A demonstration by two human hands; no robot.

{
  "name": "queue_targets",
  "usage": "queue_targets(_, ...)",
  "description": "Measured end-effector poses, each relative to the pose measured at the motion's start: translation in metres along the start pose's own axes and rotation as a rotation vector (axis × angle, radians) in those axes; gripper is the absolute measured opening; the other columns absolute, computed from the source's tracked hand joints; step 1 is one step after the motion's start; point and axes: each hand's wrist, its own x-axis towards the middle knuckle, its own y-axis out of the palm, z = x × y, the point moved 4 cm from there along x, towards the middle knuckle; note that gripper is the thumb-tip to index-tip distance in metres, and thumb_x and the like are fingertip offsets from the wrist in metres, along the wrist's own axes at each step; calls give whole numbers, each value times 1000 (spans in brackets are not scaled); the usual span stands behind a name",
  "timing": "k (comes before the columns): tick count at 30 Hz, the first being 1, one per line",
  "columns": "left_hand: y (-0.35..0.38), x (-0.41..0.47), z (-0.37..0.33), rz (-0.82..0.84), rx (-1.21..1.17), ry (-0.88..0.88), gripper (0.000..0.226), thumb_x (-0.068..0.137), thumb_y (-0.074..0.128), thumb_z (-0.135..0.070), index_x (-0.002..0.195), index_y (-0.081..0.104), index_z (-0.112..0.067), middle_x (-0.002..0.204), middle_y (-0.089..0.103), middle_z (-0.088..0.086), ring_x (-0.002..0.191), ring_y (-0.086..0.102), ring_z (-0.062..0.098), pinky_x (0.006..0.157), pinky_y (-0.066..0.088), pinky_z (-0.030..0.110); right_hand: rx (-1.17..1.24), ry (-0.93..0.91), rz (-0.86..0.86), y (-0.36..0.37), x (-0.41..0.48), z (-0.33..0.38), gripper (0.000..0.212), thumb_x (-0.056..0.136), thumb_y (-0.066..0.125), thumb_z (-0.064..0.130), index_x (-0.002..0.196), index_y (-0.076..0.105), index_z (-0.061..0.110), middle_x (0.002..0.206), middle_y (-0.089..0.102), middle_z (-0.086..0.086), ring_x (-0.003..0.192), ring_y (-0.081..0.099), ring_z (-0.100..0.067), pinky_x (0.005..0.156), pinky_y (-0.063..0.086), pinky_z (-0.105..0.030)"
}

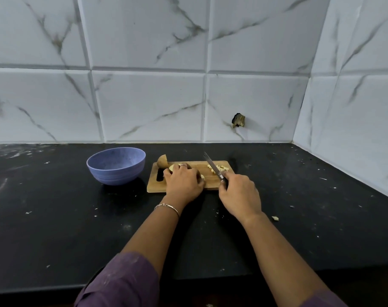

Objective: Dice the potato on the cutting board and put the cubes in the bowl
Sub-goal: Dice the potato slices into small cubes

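1. The potato piece (171, 167) being worked on lies on the left half of the cutting board (210, 185). It is almost wholly hidden under the left hand (183, 182). Only a pale cut face shows at the hand's left edge and a sliver at its right, so its long axis cannot be made out.
2. A second potato half (162, 161), skin side showing, stands at the board's far left corner, its cut face turned to the right.
3. A small heap of cut cubes (219, 168) lies on the board's far right part, partly crossed by the knife (211, 166).
4. The board's long axis runs left to right, parallel to the tiled wall (148, 103).
5. The left hand's fingers curl down over the hidden piece, gripping it. A ring (183, 165) and a bracelet (166, 206) show.
6. The right hand (239, 196) is wrapped round the knife handle. The blade points away from the person, slanting left toward the wall.
7. A blue bowl (116, 173) stands on the black counter (55, 218) just left of the board. Its near rim hides its bottom.
8. A pale scrap (275, 218) lies on the counter right of the right wrist.
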Motion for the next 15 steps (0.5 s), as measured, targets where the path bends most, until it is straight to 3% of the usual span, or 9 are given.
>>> queue_targets(10,7,19,-3,-27,-110,-45,27,96,53,-42,119,67,-36,139,49,2,133,37,26,107,27,55,9,-41,3,3,5,-1,37,100,55,24,137,58,25,104,70,1,91,67,-14,78,56,-29)
queue_targets(15,5,16,0,-92,-133,-50,23,95,55,-36,113,70,-35,129,55,-1,127,42,23,102,29,50,13,-38,15,3,1,-1,40,101,53,25,141,54,30,105,69,2,90,66,-13,75,53,-26)
